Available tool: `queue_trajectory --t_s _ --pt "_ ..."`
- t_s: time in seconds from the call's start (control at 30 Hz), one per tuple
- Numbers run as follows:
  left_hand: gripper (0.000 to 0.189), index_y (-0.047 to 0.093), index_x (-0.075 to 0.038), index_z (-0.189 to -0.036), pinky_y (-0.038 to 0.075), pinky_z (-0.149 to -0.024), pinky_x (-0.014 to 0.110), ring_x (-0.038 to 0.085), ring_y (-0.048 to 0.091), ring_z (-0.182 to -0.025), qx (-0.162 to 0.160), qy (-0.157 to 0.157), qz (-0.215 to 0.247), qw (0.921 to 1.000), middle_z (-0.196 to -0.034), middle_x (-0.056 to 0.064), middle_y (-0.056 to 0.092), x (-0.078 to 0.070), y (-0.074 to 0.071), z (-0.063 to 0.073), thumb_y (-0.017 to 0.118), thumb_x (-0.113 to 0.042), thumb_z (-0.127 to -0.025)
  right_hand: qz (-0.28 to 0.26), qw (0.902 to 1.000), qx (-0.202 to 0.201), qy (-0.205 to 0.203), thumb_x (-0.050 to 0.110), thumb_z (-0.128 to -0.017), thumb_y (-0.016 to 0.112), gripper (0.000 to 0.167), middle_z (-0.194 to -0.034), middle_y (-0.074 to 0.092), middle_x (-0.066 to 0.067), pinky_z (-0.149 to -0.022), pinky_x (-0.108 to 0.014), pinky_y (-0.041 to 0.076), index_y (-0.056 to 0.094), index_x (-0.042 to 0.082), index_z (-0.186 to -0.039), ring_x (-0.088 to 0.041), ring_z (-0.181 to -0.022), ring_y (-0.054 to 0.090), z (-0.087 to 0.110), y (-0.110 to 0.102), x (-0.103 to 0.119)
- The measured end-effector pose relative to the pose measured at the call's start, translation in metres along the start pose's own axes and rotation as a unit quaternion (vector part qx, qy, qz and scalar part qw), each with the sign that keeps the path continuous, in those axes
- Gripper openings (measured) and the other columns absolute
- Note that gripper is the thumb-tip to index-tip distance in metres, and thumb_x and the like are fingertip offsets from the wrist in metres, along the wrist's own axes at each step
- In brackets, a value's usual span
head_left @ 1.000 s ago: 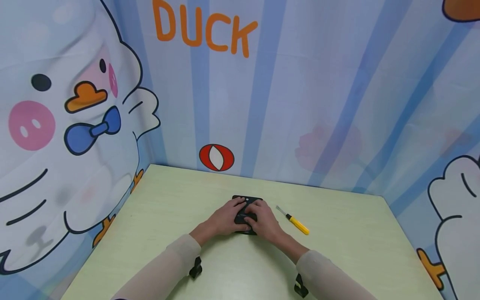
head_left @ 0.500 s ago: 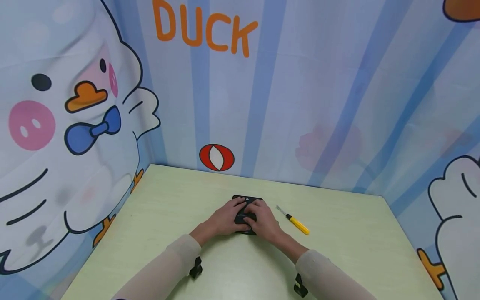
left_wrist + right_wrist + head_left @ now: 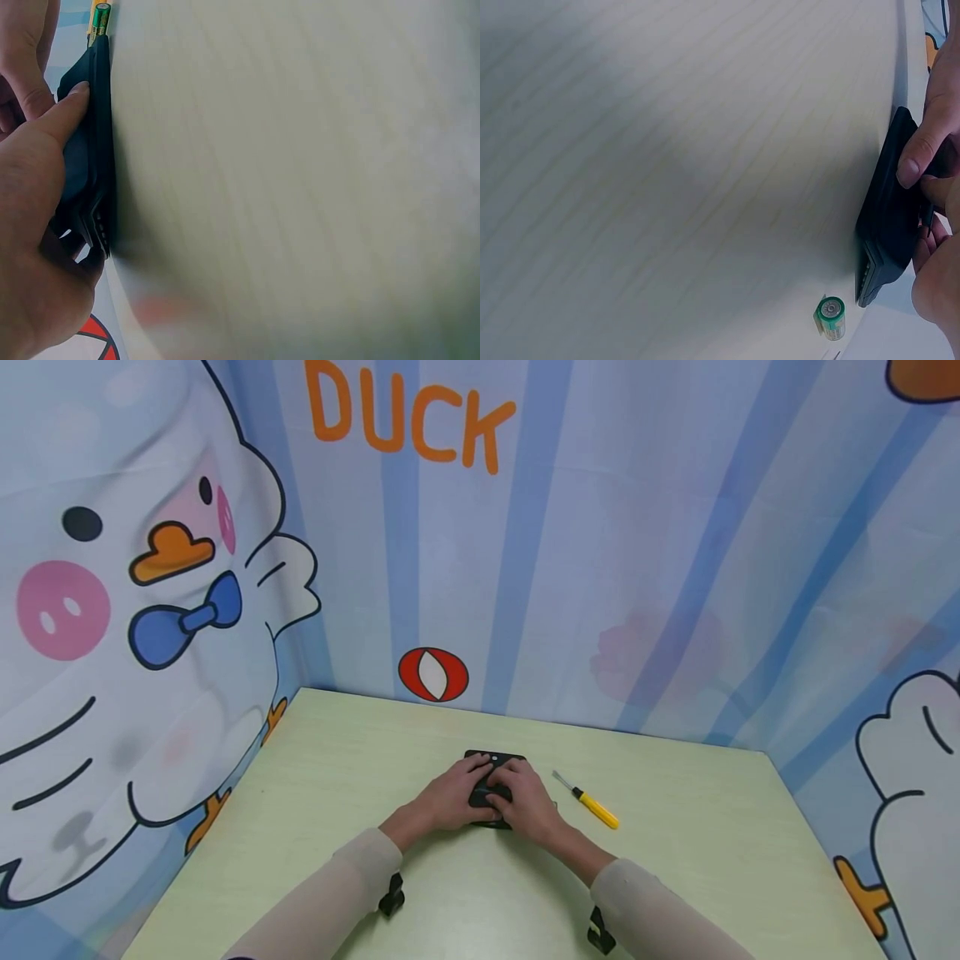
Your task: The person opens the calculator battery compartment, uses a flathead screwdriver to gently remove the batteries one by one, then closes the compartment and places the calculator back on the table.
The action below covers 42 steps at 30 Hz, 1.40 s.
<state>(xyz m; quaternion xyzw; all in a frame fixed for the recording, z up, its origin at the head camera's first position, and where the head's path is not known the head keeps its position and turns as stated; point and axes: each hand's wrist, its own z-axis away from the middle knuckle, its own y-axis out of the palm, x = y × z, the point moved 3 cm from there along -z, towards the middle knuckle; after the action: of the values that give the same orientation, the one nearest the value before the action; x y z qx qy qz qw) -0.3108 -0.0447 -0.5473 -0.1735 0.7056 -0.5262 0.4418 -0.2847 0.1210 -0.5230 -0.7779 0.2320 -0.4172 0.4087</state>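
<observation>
A flat black device (image 3: 480, 793) with a raised upper side lies on the table between both hands. My left hand (image 3: 450, 797) holds it from the left; in the left wrist view the thumb (image 3: 73, 105) rests on top near one edge while fingers curl at the far end. My right hand (image 3: 525, 802) grips the device from the right, fingers bent over its top and thumb tip on the surface, close to the left thumb. In the right wrist view the device (image 3: 885, 206) shows a ridged end. The palms and fingers hide much of its upper side.
A screwdriver (image 3: 596, 810) with a yellow handle lies right of the hands. A green battery (image 3: 832, 319) stands out near the device in the right wrist view. The pale table (image 3: 360, 735) ends at a patterned cloth backdrop (image 3: 562, 568); black straps hang below both sleeves.
The right thumb has shifted very slightly left on the device. Otherwise both hands, the device and the screwdriver stay in place.
</observation>
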Motion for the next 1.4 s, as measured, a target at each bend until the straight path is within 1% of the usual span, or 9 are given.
queue_trajectory --t_s 0.2,0.5,0.77,1.03,1.4 --pt "0.087 0.041 -0.002 -0.162 0.039 -0.121 0.049 0.036 0.032 -0.156 0.002 0.001 -0.003 1.0 -0.17 0.016 0.033 0.0003 -0.0001 -0.0005 0.073 -0.052 -0.098 0.006 1.0 -0.005 -0.005 0.009 -0.093 0.082 0.013 -0.111 0.066 -0.009 -0.103 -0.052 0.053 0.075 0.009 -0.104 -0.031 -0.112 0.061 -0.0002 0.0002 -0.0005" --pt "0.087 0.041 -0.002 -0.162 0.039 -0.121 0.049 0.037 0.033 -0.156 0.001 0.002 0.003 1.0 -0.169 0.017 0.033 -0.0006 -0.0013 0.0002 0.074 -0.052 -0.098 -0.005 0.9999 0.003 0.012 0.011 -0.094 0.082 0.013 -0.112 0.065 -0.009 -0.105 -0.052 0.052 0.075 0.01 -0.106 -0.031 -0.113 0.06 -0.0016 0.0009 -0.0023" --pt "0.087 0.042 -0.002 -0.161 0.04 -0.12 0.049 0.036 0.034 -0.155 -0.005 0.003 0.004 1.0 -0.169 0.017 0.034 0.0003 -0.001 0.0007 0.074 -0.052 -0.098 -0.008 0.9999 0.004 0.008 0.011 -0.094 0.082 0.012 -0.112 0.065 -0.009 -0.104 -0.053 0.052 0.075 0.01 -0.105 -0.032 -0.113 0.06 -0.0026 0.0002 -0.0018" --pt "0.088 0.041 -0.002 -0.162 0.04 -0.12 0.049 0.036 0.034 -0.155 -0.003 0.0 0.001 1.0 -0.169 0.016 0.034 0.002 0.0013 -0.0002 0.074 -0.053 -0.097 -0.008 0.9998 0.014 0.013 0.01 -0.095 0.081 0.012 -0.111 0.066 -0.009 -0.105 -0.054 0.052 0.075 0.009 -0.105 -0.031 -0.112 0.061 -0.0036 -0.0019 -0.001" --pt "0.089 0.041 -0.003 -0.162 0.04 -0.12 0.05 0.036 0.034 -0.155 -0.002 -0.001 0.007 1.0 -0.169 0.016 0.033 0.0014 0.0005 0.0006 0.075 -0.053 -0.097 -0.02 0.9994 0.025 0.014 0.01 -0.095 0.081 0.011 -0.11 0.066 -0.008 -0.105 -0.053 0.052 0.075 0.011 -0.105 -0.031 -0.112 0.061 -0.0057 -0.0029 -0.0034"
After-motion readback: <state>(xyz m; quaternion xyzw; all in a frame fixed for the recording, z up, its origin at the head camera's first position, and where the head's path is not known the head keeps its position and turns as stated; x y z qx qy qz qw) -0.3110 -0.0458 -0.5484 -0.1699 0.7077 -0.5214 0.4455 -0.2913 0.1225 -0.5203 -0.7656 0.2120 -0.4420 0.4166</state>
